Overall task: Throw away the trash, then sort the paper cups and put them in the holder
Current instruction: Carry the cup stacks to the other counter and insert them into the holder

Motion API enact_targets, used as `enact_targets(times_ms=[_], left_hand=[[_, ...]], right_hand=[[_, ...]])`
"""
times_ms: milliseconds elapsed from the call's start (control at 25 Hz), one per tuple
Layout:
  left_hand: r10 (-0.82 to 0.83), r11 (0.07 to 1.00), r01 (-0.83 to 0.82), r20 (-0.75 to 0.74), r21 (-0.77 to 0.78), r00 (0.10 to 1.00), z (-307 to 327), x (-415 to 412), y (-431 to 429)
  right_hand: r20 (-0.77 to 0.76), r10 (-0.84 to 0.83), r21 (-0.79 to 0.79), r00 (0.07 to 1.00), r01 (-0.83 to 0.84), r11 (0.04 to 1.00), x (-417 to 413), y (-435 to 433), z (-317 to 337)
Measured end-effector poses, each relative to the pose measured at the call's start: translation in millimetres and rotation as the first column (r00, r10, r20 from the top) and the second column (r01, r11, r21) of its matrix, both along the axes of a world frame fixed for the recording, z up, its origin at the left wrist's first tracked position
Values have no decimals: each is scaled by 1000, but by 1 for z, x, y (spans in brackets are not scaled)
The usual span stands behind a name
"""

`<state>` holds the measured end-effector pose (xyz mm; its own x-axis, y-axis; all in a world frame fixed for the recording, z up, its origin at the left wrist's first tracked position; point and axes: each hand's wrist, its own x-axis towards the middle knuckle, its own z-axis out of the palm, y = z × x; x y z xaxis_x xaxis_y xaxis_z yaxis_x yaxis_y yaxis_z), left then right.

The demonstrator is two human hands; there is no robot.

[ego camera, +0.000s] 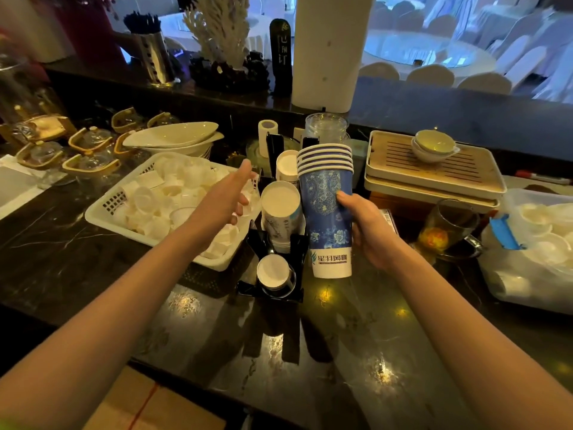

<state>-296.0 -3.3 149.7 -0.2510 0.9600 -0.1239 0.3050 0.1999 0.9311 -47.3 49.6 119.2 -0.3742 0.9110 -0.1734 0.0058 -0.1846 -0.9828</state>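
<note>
The right hand (369, 231) curls its fingers round a nested stack of blue cups (327, 212), upright with rims up, probably kept together so one sort goes into the black holder (248, 290) at once. The stack hangs just at 3 o'clock of the holder (not yet in it). The left hand (229, 197) hovers at 10 o'clock, fingers straight, holding nothing. White cup stacks (280, 203) occupy the slots. A white basket (114, 203) crowds 9 o'clock, and a glass mug (449, 231) stands further out at 3.
</note>
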Motion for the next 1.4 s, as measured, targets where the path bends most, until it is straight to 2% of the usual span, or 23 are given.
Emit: enact_targets(times_ms=[80,120,200,240,320,520,640,720,800,840,1000,1120,1280,1400], left_hand=[[-40,950,72,-111,303,993,-7,7,-17],[-88,908,163,-204,387,975,-11,12,-22],[-133,838,328,-419,436,898,-23,20,-22],[-112,826,353,-485,439,867,-29,23,-20],[-46,827,323,-517,461,855,-35,26,-16],[43,853,222,-486,473,873,-35,38,-23],[148,779,150,-411,609,900,-30,52,-48],[8,740,237,-360,630,933,-35,62,-69],[-199,747,344,-302,569,932,-41,70,-91],[-237,748,371,-300,551,924,-45,70,-100],[-118,739,322,-357,591,926,-51,49,-117],[-60,751,257,-324,608,944,-51,35,-129],[-50,791,206,-276,576,960,-51,22,-140],[-114,795,206,-193,571,975,-49,22,-135]], right_hand=[[0,-6,23,1000,6,1000,2,-2,-5],[5,-3,36,1000,3,999,2,-3,-7],[21,-10,78,1000,8,997,3,-6,-8],[27,-22,107,999,19,994,5,-8,-8],[61,-57,181,997,45,983,9,-14,-5],[176,-183,413,967,96,905,14,-39,13],[195,-280,539,940,136,831,9,-59,24],[172,-291,558,941,150,816,4,-72,29],[147,-254,513,956,145,846,-1,-85,35],[136,-220,486,966,129,864,-3,-92,36],[174,-13,448,985,-67,891,-11,-116,33],[141,160,357,977,-201,912,-14,-128,28],[223,240,411,945,-315,856,-7,-125,25],[297,236,460,925,-355,814,-5,-116,21]])
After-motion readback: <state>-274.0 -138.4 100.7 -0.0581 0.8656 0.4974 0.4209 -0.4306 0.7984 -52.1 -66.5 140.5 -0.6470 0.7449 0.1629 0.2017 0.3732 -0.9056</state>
